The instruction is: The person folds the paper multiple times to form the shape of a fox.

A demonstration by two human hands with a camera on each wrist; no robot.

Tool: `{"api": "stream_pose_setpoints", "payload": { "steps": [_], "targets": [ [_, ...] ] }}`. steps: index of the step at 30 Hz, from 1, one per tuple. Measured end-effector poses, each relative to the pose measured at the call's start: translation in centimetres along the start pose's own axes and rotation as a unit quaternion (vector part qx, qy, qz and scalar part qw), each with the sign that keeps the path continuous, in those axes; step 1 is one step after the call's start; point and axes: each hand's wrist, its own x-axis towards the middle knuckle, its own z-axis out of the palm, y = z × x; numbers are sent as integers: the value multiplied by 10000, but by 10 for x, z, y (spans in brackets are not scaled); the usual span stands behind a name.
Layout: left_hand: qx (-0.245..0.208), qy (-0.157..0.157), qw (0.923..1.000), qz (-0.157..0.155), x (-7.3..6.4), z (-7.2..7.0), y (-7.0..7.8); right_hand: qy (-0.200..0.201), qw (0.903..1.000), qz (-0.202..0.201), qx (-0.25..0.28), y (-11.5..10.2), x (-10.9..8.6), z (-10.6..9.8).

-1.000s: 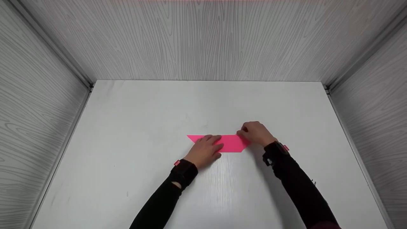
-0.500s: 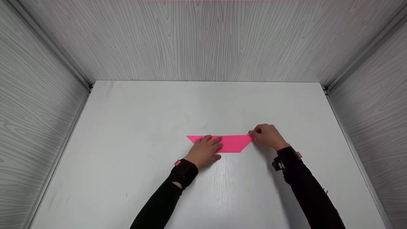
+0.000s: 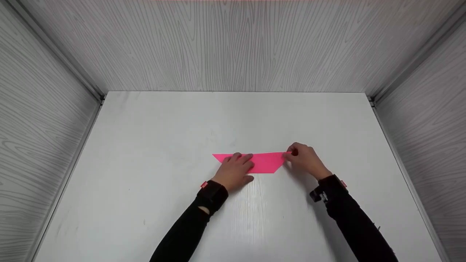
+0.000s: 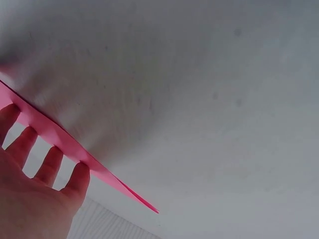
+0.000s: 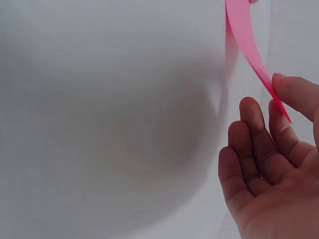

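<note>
A folded strip of pink paper (image 3: 267, 162) with slanted ends lies in the middle of the white table. My left hand (image 3: 234, 173) rests on its left part with fingers spread, and in the left wrist view the fingertips (image 4: 80, 169) press along the paper (image 4: 70, 144). At the far right corner, my right hand (image 3: 305, 158) pinches the paper between thumb and index finger. The right wrist view shows that end of the paper (image 5: 244, 35) bending up off the table, its pointed tip between thumb and forefinger of the right hand (image 5: 269, 164).
The white table (image 3: 164, 127) is bounded by a grey wood-grain panel (image 3: 233, 47) at the back. Similar panels stand at the left (image 3: 36, 127) and right (image 3: 433, 120). A black band (image 3: 212, 196) wraps the left wrist.
My right hand slid right along the paper's far edge to its corner and now lifts that corner slightly. The left hand has stayed in place on the paper.
</note>
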Motion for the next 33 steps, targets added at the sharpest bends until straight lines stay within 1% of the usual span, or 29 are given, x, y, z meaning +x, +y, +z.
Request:
{"api": "stream_pose_setpoints", "payload": {
  "steps": [4, 9, 14, 16, 19, 23, 25, 28, 30, 33],
  "targets": [
    [27, 48, 10000, -14, 0, 1, 1, 184, 9997, -108, 145, -3, -6, 6],
    [5, 33, 10000, -9, 0, 3, 1, 369, 9984, -238, 350, -7, -14, 13],
    [-71, 38, 10000, -2, 0, 1, 2, 462, 9960, -540, 539, -13, -21, 19],
    [-85, 54, 9999, 4, 0, 0, 2, 442, 9943, -708, 662, -16, -24, 22],
    [-135, 13, 9999, -25, 0, -3, 2, 380, 9898, -1067, 868, -20, -26, 26],
    [-284, -100, 9995, -110, 1, -6, 2, 294, 9825, -1569, 964, -25, -29, 31],
    [-317, -115, 9993, -136, 3, -7, 3, 221, 9801, -1740, 924, -27, -30, 33],
    [-313, -133, 9993, -171, 5, -9, 4, 69, 9792, -1861, 803, -29, -32, 35],
    [-280, -163, 9992, -217, 6, -10, 5, -29, 9788, -1932, 677, -29, -32, 37],
    [-239, -201, 9991, -289, 7, -10, 6, -59, 9772, -2079, 429, -31, -34, 39]
  ]
}}
